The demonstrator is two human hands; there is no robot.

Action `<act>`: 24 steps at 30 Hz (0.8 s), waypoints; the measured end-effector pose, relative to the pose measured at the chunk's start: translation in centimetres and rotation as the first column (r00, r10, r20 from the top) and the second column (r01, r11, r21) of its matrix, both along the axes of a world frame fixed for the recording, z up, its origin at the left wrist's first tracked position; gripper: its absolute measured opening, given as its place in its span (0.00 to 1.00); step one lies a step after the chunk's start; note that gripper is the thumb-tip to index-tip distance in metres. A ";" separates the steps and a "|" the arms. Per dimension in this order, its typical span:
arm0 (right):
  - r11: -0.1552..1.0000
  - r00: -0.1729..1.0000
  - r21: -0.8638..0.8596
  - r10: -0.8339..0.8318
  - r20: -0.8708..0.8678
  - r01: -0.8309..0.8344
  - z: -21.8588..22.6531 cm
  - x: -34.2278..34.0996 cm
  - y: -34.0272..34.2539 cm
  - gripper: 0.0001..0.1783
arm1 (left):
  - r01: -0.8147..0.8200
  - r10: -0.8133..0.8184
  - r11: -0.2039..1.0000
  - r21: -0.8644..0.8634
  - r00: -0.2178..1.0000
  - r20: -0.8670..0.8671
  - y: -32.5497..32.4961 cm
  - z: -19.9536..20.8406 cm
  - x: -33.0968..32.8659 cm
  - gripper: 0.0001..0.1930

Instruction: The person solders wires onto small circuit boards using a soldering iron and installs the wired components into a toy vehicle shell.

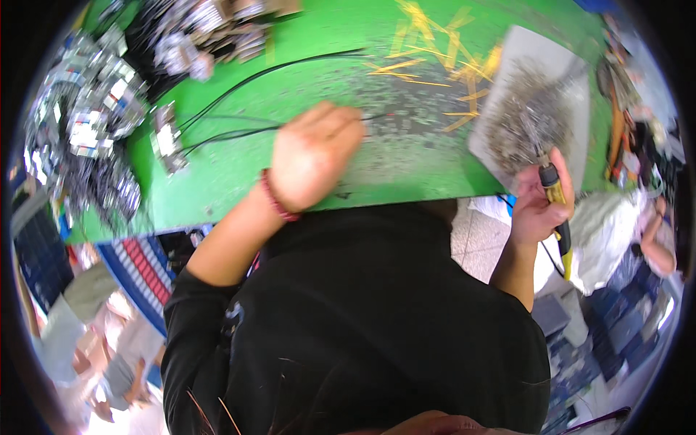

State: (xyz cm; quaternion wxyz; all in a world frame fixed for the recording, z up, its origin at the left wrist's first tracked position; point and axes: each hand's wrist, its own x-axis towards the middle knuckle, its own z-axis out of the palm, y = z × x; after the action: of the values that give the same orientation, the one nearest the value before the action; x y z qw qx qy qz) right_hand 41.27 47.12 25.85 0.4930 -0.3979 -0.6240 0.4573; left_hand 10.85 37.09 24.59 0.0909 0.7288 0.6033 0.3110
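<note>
My left hand [317,156], a red bracelet at its wrist, is closed over a thin black cable [232,134] just above the green table. The cable leads to a small silvery metal part [168,138] at the left. On the other side of the hand a thin wire end with a reddish tip [390,114] shows. My fingertips are hidden under the hand. In my right hand [540,206] is a soldering iron with a yellow and black handle [554,190]. Its metal tip points away from me, over a grey slab [573,130] with a dark, tangled, burnt-looking patch.
Silvery packets with black cables [94,109] are heaped at the left of the green table [290,94], more parts [217,32] at the far left. Yellow strips [435,43] lie beside the slab. Tools [620,123] line the right side. A white sack [602,239] hangs below.
</note>
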 end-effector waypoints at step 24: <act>0.895 0.890 -0.013 -0.445 -0.102 0.446 -2.8 9.1 4.5 0.06 | -0.203 0.233 0.960 -0.194 0.962 0.144 -0.6 0.4 0.7 0.04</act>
State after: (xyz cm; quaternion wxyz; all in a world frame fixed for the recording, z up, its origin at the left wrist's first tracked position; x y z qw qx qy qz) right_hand 50.33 51.66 23.06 0.6182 -0.5036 -0.4927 0.3485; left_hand 11.57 36.52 25.00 0.1703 0.6181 0.6958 0.3236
